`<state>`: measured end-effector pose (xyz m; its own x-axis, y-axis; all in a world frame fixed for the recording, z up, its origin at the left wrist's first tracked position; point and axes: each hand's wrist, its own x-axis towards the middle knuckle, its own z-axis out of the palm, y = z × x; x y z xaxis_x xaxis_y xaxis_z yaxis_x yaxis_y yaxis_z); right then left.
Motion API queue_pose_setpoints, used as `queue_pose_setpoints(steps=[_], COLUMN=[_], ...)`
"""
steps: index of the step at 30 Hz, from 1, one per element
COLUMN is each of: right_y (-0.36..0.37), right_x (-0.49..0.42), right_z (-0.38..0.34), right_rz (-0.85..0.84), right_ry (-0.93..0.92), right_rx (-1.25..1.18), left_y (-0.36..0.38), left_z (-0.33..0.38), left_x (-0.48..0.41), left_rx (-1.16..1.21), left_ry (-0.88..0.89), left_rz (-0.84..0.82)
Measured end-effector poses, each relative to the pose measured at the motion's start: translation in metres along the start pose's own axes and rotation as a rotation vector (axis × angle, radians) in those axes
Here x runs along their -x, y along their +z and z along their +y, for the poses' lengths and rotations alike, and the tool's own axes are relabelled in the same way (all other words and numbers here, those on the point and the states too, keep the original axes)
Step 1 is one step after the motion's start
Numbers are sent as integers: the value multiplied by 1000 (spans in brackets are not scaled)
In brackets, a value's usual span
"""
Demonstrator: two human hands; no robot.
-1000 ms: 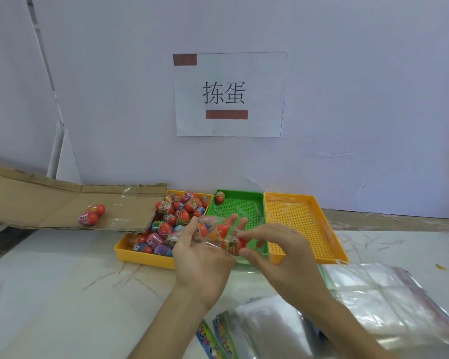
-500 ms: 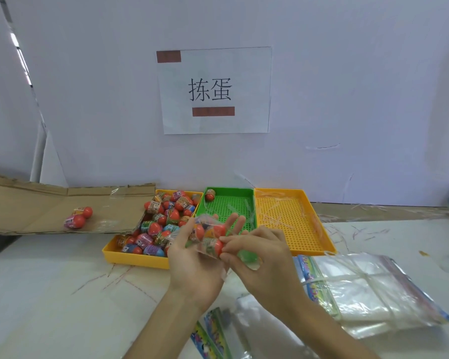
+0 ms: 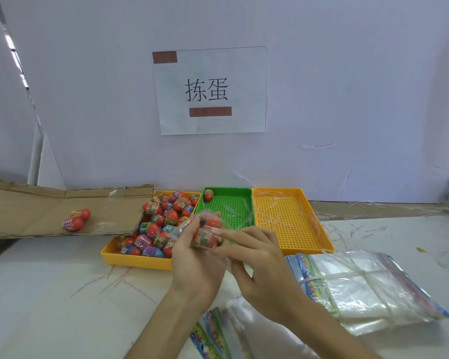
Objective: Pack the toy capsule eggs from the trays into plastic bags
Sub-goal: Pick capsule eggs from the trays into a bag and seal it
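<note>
My left hand (image 3: 196,265) holds a small clear plastic bag (image 3: 205,233) with red capsule eggs inside, above the front of the trays. My right hand (image 3: 257,257) pinches the same bag at its right side with thumb and fingers. Behind it, a yellow tray (image 3: 135,261) holds several red-topped capsule eggs (image 3: 163,218). The green tray (image 3: 226,203) holds one egg (image 3: 208,195) in its far left corner. A packed bag with two eggs (image 3: 76,220) lies on the cardboard (image 3: 36,211) at the left.
An empty yellow tray (image 3: 283,218) with plastic scraps stands right of the green one. A bundle of clear bags (image 3: 366,283) tied with a band lies at the right; more bags (image 3: 233,330) lie near the front edge. A paper sign (image 3: 210,90) hangs on the wall.
Both hands drew closer together around the bag, and my right fingers moved onto its right side. The view shifted slightly to the right.
</note>
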<state>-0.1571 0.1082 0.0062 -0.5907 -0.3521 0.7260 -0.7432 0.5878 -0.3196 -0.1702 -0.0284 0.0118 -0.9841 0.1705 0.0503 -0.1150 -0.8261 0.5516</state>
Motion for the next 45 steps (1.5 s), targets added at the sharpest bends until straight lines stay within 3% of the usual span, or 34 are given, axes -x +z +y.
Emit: queue_pose_setpoints(steps=[4, 8, 11, 15, 20, 25, 29, 35, 40, 45], right_y=[-6, -14, -20, -16, -1, 0, -5, -6, -13, -23], right_x=[-1, -3, -4, -6, -3, -2, -4, -4, -4, -12], right_z=[-1, -4, -8, -11, -13, -13, -14, -19, -12, 1], right_rz=[79, 293, 401, 266, 309, 154, 268, 118, 262, 419], right_ry=[23, 56, 262, 645, 872, 963, 1182, 1088, 1078, 1102], right_rx=[-108, -132, -378, -863, -919, -1011, -1260, -1191, -1160, -1168], left_y=[-1, -4, -5, -5, -2, 0, -2, -3, 0, 8], left_z=[1, 1, 2, 1, 0, -3, -7, -12, -15, -13], left_x=[-1, -5, -6, -5, -6, -5, -4, -3, -1, 4], left_rx=[-8, 4, 32, 29, -1, -107, -166, -312, -425, -356], left_ry=[-47, 15, 33, 57, 92, 102, 71, 56, 86, 24], left_rz=[-34, 3, 43, 54, 28, 23, 33, 49, 1, -209])
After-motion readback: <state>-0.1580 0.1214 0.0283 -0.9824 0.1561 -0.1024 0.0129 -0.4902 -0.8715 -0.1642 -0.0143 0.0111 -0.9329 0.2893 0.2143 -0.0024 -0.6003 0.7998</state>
